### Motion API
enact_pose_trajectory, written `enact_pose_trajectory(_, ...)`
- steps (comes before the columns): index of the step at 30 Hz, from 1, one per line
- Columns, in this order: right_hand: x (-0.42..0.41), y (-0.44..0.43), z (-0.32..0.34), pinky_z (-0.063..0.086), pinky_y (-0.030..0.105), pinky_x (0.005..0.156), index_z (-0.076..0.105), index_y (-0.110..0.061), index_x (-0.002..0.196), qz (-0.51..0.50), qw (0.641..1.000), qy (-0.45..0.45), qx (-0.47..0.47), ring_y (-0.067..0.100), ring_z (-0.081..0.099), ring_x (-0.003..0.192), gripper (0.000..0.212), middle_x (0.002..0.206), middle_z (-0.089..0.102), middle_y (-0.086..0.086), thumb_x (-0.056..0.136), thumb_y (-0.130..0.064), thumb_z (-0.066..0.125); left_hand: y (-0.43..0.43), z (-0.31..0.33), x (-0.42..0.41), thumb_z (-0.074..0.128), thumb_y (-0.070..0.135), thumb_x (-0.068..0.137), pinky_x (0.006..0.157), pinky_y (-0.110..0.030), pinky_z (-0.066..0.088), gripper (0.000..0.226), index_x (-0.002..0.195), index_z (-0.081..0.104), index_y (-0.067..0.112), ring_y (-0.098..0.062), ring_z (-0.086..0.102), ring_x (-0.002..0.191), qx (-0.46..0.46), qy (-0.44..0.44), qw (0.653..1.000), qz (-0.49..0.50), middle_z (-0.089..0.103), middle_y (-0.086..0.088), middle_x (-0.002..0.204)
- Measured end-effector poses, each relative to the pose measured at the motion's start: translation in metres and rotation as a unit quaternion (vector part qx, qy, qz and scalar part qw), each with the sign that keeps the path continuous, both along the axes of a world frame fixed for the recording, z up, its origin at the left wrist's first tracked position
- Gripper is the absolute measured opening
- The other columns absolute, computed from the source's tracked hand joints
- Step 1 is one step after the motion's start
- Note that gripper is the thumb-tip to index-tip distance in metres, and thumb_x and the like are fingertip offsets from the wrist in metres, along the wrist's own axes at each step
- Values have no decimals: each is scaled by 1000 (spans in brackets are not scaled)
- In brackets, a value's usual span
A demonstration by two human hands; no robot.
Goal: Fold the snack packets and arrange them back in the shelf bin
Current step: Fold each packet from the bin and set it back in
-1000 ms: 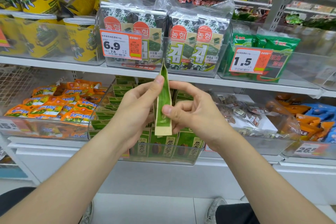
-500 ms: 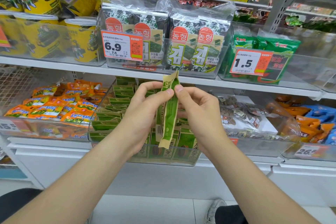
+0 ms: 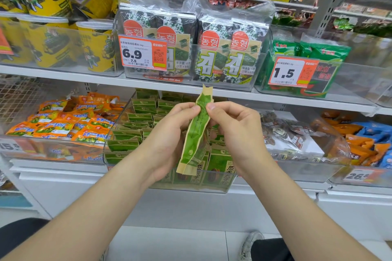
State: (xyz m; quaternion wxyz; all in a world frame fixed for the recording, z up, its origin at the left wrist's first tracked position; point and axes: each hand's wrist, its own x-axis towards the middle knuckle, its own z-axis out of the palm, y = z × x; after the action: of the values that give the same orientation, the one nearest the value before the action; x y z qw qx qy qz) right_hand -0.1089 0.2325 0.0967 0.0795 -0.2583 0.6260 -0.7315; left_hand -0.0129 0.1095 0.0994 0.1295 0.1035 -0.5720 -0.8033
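A narrow green and tan snack packet (image 3: 196, 133) stands nearly upright, folded lengthwise, in front of the lower shelf. My left hand (image 3: 169, 133) pinches its upper part from the left with thumb and fingers. From the right, my right hand (image 3: 235, 131) pinches the same upper part, thumb against the fold. Behind the hands stands the clear shelf bin (image 3: 118, 125) with several rows of matching green packets (image 3: 137, 116); its middle is hidden by my hands.
Orange snack packets (image 3: 63, 121) fill the bin to the left. Brown, orange and blue packs (image 3: 297, 133) lie in the bins to the right. The upper shelf carries seaweed packs (image 3: 212, 48), yellow tubs (image 3: 48, 42) and price tags. White floor lies below.
The packet has turned from edge-on to a wider face. My right hand rose from the packet's lower half to its top, opposite my left thumb.
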Motion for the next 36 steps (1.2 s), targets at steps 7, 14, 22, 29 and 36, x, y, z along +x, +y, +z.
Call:
enact_pose_trajectory(7,5,0,0,63,48,71,80,-14,85,-28,991,130,28,35,73,74,11,79,78,6,96,-17,78,-1,1,-5,62,55,100,84,-49,56,54,139,63,18,-29,71,93,-1,-14,1000,22,72,-21,123)
enact_pose_trajectory(14,7,-3,-1,57,42,65,76,-17,82,-38,987,157,16,24,67,66,14,74,75,2,96,-16,78,-1,-1,-5,63,66,96,111,-64,49,60,136,66,22,-38,68,124,-40,1,999,32,73,-15,130)
enact_pose_trajectory(22,4,-1,-4,50,35,61,73,-12,81,-25,982,185,12,13,58,64,15,71,70,6,94,-17,77,0,-7,-6,47,50,111,115,-43,46,34,122,68,27,-11,65,124,-158,15,981,108,74,2,126)
enact_pose_trajectory(29,-2,5,3,56,52,84,74,-25,113,15,979,205,14,16,65,91,18,100,72,-4,99,-19,64,-4,5,0,49,38,112,92,-39,60,29,121,69,19,-18,76,101,-141,9,986,92,78,-6,113)
enact_pose_trajectory(36,-29,22,5,57,50,88,76,-28,92,50,945,283,156,15,70,100,3,106,73,-10,92,-31,75,-15,9,10,57,69,98,82,-43,58,47,109,70,25,-18,74,85,-276,-23,961,13,77,6,92)
